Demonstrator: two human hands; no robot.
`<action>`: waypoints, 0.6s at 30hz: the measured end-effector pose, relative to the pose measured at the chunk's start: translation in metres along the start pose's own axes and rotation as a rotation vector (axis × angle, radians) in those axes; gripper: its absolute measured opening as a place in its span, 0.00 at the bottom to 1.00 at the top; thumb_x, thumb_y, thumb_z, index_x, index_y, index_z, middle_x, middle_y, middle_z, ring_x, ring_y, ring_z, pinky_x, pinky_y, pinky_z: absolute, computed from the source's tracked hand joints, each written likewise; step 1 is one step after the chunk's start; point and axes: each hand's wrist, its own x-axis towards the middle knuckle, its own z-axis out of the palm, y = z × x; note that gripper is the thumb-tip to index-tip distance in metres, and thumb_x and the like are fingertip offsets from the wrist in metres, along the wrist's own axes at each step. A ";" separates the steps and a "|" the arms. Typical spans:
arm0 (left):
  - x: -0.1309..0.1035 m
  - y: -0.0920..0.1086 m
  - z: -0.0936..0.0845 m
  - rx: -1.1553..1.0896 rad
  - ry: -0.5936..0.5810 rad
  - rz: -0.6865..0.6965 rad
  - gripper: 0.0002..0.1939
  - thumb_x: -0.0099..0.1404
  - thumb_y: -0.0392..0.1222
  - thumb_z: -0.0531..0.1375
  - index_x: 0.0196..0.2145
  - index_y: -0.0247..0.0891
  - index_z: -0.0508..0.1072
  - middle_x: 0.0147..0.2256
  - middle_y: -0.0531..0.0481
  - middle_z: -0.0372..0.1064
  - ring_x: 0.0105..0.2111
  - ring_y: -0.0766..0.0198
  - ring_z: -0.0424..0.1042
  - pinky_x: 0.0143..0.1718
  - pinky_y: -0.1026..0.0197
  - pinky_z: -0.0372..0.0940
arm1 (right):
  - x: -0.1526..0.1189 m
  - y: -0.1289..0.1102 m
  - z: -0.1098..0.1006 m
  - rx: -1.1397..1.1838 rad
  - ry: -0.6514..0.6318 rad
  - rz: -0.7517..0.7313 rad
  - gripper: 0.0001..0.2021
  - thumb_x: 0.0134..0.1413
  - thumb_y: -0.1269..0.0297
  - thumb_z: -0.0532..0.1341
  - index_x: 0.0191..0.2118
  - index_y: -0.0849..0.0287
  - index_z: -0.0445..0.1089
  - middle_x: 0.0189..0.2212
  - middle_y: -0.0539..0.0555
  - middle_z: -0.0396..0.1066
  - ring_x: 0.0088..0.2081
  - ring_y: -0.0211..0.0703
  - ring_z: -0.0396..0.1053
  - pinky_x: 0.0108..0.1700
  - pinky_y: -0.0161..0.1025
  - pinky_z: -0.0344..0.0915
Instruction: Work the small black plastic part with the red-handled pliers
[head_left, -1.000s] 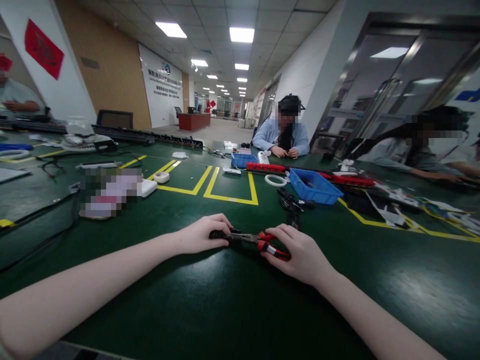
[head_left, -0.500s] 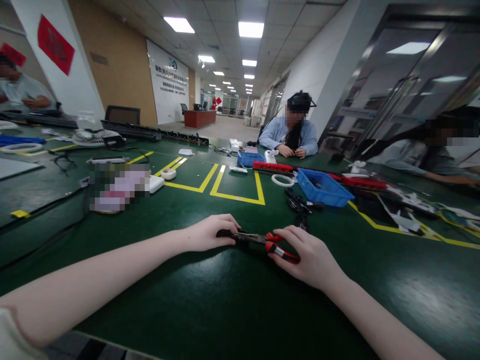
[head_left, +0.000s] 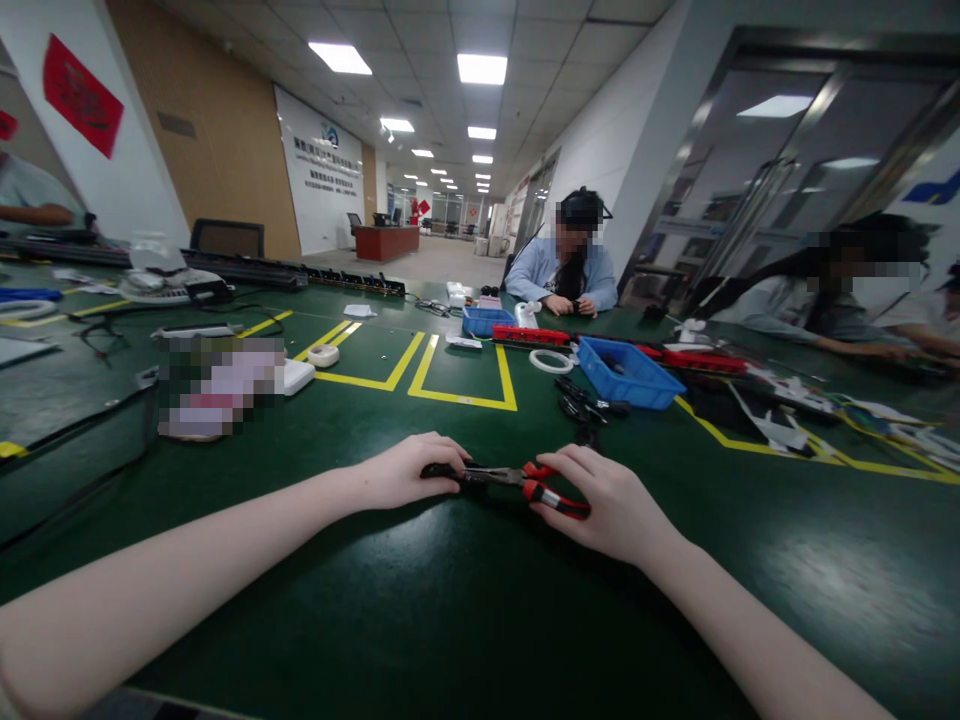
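My right hand [head_left: 600,500] is closed around the red-and-black handles of long-nose pliers [head_left: 551,497]. The pliers' metal jaws point left and reach the dark piece by my other hand. My left hand [head_left: 412,470] pinches that small black part [head_left: 439,470], whose exact kind I cannot make out. Jaw tips and part meet just above the green table, and the contact point is too dark to tell whether the jaws grip it. Beyond my right hand lies a bundle of black cables [head_left: 581,405].
A blue bin [head_left: 628,375] stands beyond the cables, beside a white ring-shaped coil [head_left: 551,361]. Yellow tape [head_left: 463,402] marks the green table [head_left: 390,620]. To the left are a tape roll [head_left: 323,355] and a white box [head_left: 296,376]. A person [head_left: 562,265] sits opposite.
The whole view has shifted slightly, so things appear further left. My two hands keep the same hold on the pliers and the black part.
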 end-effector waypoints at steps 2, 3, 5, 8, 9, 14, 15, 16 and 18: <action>0.000 0.000 0.000 0.001 -0.002 0.004 0.06 0.65 0.34 0.62 0.42 0.38 0.73 0.51 0.45 0.71 0.50 0.57 0.70 0.52 0.53 0.65 | 0.000 0.000 -0.001 -0.009 0.001 -0.010 0.19 0.54 0.56 0.63 0.49 0.61 0.70 0.41 0.60 0.73 0.39 0.48 0.74 0.40 0.44 0.73; 0.000 0.000 0.001 0.002 -0.003 0.005 0.06 0.65 0.34 0.62 0.42 0.38 0.73 0.51 0.45 0.71 0.50 0.57 0.70 0.52 0.53 0.64 | 0.000 0.000 -0.002 -0.012 0.003 -0.016 0.19 0.54 0.56 0.63 0.49 0.61 0.70 0.41 0.61 0.73 0.38 0.48 0.73 0.40 0.44 0.73; 0.001 -0.001 0.001 0.006 -0.005 0.003 0.06 0.65 0.34 0.62 0.41 0.38 0.73 0.51 0.46 0.71 0.50 0.57 0.70 0.52 0.53 0.64 | 0.000 0.000 -0.002 -0.014 0.006 -0.024 0.20 0.55 0.56 0.62 0.51 0.62 0.69 0.41 0.61 0.73 0.38 0.48 0.73 0.40 0.45 0.73; 0.001 -0.001 0.002 0.008 -0.004 0.001 0.05 0.66 0.34 0.62 0.41 0.38 0.73 0.51 0.45 0.71 0.50 0.57 0.70 0.52 0.53 0.64 | 0.000 -0.002 -0.001 -0.014 0.000 -0.019 0.22 0.57 0.56 0.61 0.55 0.61 0.68 0.41 0.60 0.73 0.38 0.48 0.73 0.39 0.44 0.73; 0.001 0.000 0.002 0.009 -0.004 0.001 0.05 0.66 0.34 0.62 0.41 0.38 0.73 0.51 0.45 0.71 0.50 0.57 0.70 0.52 0.53 0.64 | 0.000 -0.003 -0.001 -0.015 -0.002 -0.013 0.22 0.56 0.56 0.61 0.55 0.60 0.68 0.41 0.60 0.73 0.38 0.48 0.73 0.39 0.44 0.73; 0.001 0.002 0.002 0.022 -0.009 -0.001 0.05 0.66 0.34 0.61 0.41 0.37 0.72 0.50 0.45 0.70 0.50 0.57 0.70 0.52 0.52 0.64 | 0.000 -0.008 0.003 0.010 0.000 0.032 0.19 0.55 0.56 0.63 0.51 0.59 0.70 0.40 0.59 0.73 0.37 0.46 0.73 0.37 0.42 0.72; 0.001 0.003 0.002 0.024 -0.010 -0.003 0.05 0.66 0.34 0.61 0.41 0.37 0.72 0.50 0.45 0.70 0.50 0.57 0.69 0.52 0.52 0.64 | 0.000 -0.008 0.003 0.015 -0.003 0.037 0.19 0.55 0.56 0.63 0.50 0.59 0.70 0.40 0.58 0.73 0.37 0.46 0.73 0.37 0.42 0.72; 0.001 0.003 0.002 0.026 -0.010 -0.006 0.05 0.67 0.34 0.61 0.41 0.37 0.72 0.50 0.45 0.70 0.50 0.57 0.69 0.52 0.52 0.64 | 0.000 -0.008 0.002 0.016 -0.008 0.038 0.19 0.54 0.57 0.63 0.50 0.59 0.70 0.40 0.58 0.73 0.37 0.46 0.73 0.37 0.43 0.72; 0.001 0.003 0.003 0.030 -0.011 -0.014 0.05 0.67 0.35 0.61 0.42 0.38 0.72 0.50 0.45 0.70 0.50 0.57 0.69 0.53 0.51 0.63 | 0.000 -0.007 0.000 0.009 -0.017 0.035 0.19 0.54 0.57 0.64 0.50 0.59 0.70 0.40 0.58 0.73 0.37 0.47 0.73 0.38 0.43 0.72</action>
